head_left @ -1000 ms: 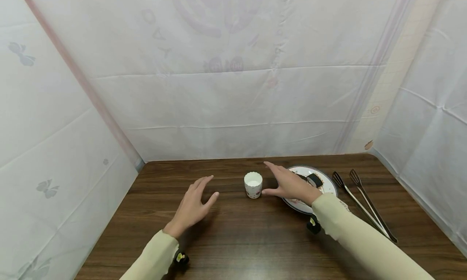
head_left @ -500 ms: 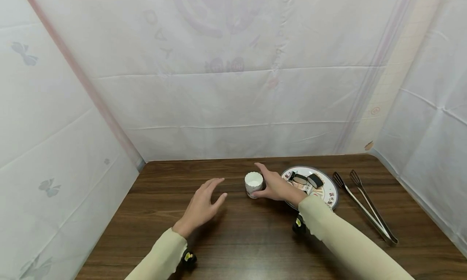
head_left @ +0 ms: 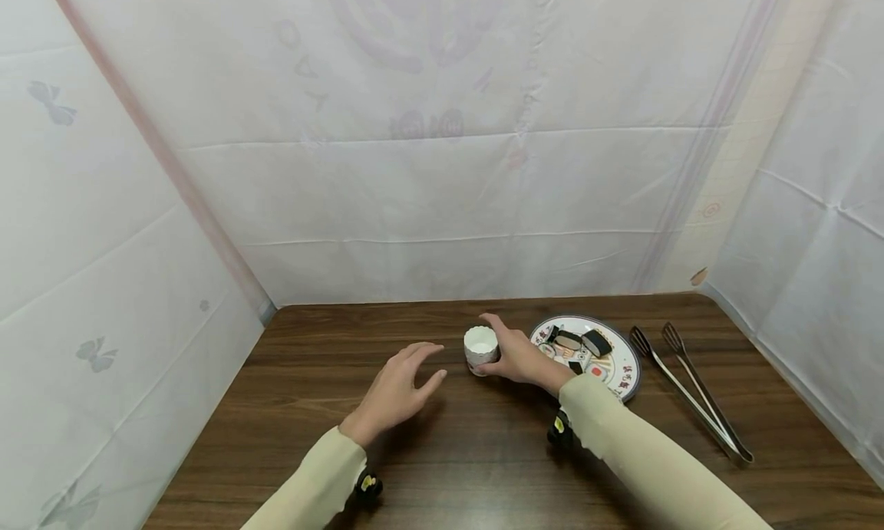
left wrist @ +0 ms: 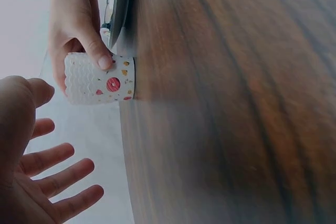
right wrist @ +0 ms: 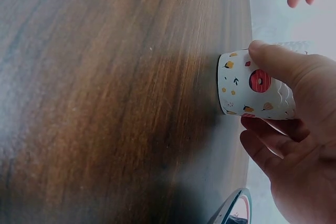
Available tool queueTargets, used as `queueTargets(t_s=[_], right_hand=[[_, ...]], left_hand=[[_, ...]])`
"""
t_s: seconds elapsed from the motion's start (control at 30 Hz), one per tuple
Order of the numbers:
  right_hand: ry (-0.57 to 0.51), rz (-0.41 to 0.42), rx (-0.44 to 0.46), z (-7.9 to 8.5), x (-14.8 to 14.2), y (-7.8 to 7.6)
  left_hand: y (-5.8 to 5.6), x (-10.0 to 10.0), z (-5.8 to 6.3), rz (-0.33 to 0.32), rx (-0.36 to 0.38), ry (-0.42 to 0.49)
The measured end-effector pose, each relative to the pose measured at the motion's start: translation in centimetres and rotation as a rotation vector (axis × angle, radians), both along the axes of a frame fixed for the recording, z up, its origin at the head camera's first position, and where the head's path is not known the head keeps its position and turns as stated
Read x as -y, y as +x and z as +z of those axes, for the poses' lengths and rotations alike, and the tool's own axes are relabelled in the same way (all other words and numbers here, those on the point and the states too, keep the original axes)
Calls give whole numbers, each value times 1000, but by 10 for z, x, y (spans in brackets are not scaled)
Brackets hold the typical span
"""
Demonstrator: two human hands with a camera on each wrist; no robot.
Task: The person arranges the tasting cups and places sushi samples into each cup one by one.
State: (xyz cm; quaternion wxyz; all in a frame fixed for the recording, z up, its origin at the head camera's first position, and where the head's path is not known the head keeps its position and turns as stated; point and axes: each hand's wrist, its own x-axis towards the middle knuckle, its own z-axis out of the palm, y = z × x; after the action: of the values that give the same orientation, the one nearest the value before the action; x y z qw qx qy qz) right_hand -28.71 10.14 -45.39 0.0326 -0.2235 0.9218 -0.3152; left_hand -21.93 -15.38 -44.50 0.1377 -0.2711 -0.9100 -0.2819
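White paper baking cups (head_left: 478, 352) with scalloped rims stand upright on the wooden table, nested in what looks like a stack. Red rings and small yellow shapes decorate their side, seen on the cups (left wrist: 113, 90) in the left wrist view and the cups (right wrist: 236, 87) in the right wrist view. My right hand (head_left: 522, 359) pinches the stack from the right, thumb on the near side and fingers round the far side. To the left of the cups, my left hand (head_left: 395, 388) hovers with its fingers spread and relaxed, touching nothing.
A round patterned plate (head_left: 627, 373) with several dark-edged food pieces (head_left: 597, 343) lies right of the cups, behind my right wrist. Long metal tongs (head_left: 699, 407) rest farther right. White sheeting (head_left: 442, 208) walls the table's back and sides.
My right hand has moved left from beside the plate and taken hold of the baking cups. The left hand has drifted right, closer to them. The cups have hardly moved.
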Motion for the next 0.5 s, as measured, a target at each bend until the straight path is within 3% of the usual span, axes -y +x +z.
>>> queueTargets(t_s=[0.27,0.5], right_hand=[[20,-7,1,0,-5,0],[39,1,9,2,-9,2]], left_hand=[[-12,-25,8,-89,-59,12],[-23,-47,11,-110,-150,-135]])
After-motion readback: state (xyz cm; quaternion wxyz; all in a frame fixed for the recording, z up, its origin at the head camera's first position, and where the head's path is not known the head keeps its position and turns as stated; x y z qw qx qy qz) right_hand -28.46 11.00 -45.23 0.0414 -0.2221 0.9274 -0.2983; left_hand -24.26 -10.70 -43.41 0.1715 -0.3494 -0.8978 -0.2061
